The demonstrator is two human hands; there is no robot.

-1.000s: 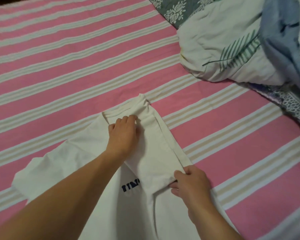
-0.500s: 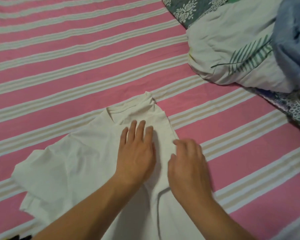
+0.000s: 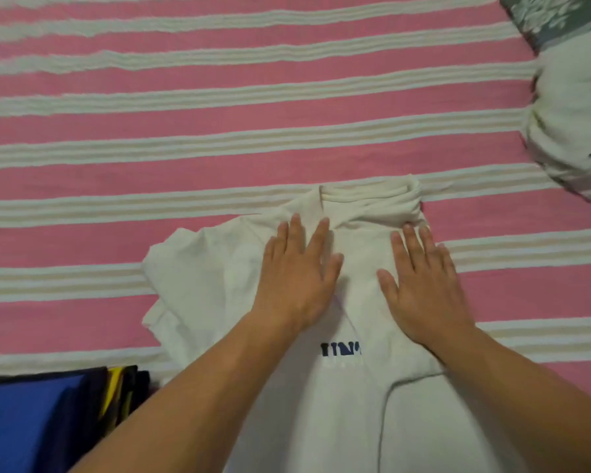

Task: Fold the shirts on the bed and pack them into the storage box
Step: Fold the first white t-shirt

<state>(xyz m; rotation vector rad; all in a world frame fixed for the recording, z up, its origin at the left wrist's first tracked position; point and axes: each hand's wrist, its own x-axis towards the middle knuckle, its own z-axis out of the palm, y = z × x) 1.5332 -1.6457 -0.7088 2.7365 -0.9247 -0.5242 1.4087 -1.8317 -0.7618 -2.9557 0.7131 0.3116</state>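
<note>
While the pink bedsheet (image 3: pixel 219 124) with its pale cream stripes fills nearly the whole view, a white shirt (image 3: pixel 212 278) lies flat on it at the near centre, collar toward the far side and body running off the near edge. Its right side is folded inward over the chest, so the right edge forms a straight line, while the left sleeve spreads out loose and slightly rumpled to the left. A bit of dark blue lettering (image 3: pixel 341 349) shows on the chest, partly covered by the folded flap.

At the far right sits a heap of pale bedding (image 3: pixel 574 124), with a grey-green floral cloth (image 3: pixel 553 18) beyond it in the far right corner. In the near left corner lies a stack of dark blue fabric (image 3: pixel 24 425) with yellow and black edges beside it; what it is cannot be told.

Both forearms reach in from the near edge. Left hand (image 3: pixel 299 278) lies palm down on the shirt just below the collar, fingers straight and slightly spread, pressing the cloth flat. Right hand (image 3: pixel 423 285) lies palm down on the folded flap, just beside the left one and apart from it, fingers straight and close together with the thumb out to the left, fingertips near the shirt's right shoulder.
</note>
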